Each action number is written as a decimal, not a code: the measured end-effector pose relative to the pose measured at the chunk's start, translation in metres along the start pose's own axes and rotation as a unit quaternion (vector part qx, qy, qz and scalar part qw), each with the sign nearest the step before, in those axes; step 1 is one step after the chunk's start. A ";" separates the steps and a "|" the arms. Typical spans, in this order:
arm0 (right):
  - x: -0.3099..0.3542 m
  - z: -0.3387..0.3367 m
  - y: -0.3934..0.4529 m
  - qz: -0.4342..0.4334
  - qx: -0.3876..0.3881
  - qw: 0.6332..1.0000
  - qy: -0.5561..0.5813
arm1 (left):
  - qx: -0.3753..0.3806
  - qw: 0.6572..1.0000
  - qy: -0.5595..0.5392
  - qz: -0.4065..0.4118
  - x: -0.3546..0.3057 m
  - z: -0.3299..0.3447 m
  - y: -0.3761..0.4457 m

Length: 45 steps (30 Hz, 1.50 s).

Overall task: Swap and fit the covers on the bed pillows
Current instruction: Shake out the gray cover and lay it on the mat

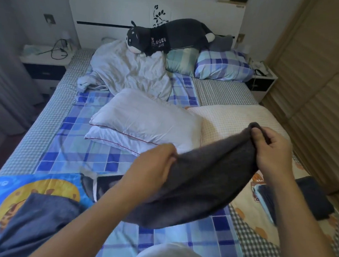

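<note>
With the left hand [154, 163] and right hand [270, 148] each pinching the dark grey pillowcase [201, 182], find its open edge and spread it wide before reaching for the bare white pillows [145, 125] just beyond.

A dark grey cover [197, 181] is gripped at its upper edge by the left hand [154, 165] and right hand [270, 148], above the bed [68, 142]. Two bare white pillows [145, 123] lie stacked mid-bed.

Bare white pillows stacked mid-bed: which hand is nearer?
Left. The left hand grips the dark grey fabric cover beside the white pillows' near edge; the right hand holds the cover's other end, farther right.
</note>
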State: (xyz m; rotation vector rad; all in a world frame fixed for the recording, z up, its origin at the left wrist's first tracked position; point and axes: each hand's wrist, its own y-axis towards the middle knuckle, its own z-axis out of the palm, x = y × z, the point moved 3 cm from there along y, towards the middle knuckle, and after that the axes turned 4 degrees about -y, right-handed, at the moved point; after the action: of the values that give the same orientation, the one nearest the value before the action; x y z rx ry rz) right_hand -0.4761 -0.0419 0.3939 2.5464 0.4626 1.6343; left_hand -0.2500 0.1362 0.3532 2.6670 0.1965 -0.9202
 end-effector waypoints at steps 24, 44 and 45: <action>0.084 0.083 -0.059 -0.120 0.251 0.957 -0.087 | -0.244 0.930 -0.215 -0.173 -0.035 0.029 -0.041; 0.084 0.052 -0.049 -0.103 0.246 0.950 -0.164 | -0.058 0.935 -0.294 -0.190 -0.021 -0.039 -0.010; 0.082 0.051 -0.047 -0.101 0.227 0.955 -0.161 | 0.000 0.919 -0.340 -0.200 -0.025 -0.040 -0.009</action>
State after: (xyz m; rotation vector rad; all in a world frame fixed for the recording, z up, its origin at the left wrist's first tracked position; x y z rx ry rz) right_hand -0.4089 0.0314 0.4330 2.8785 1.1271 1.1124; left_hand -0.2485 0.1569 0.3959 2.1635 0.5796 -1.9001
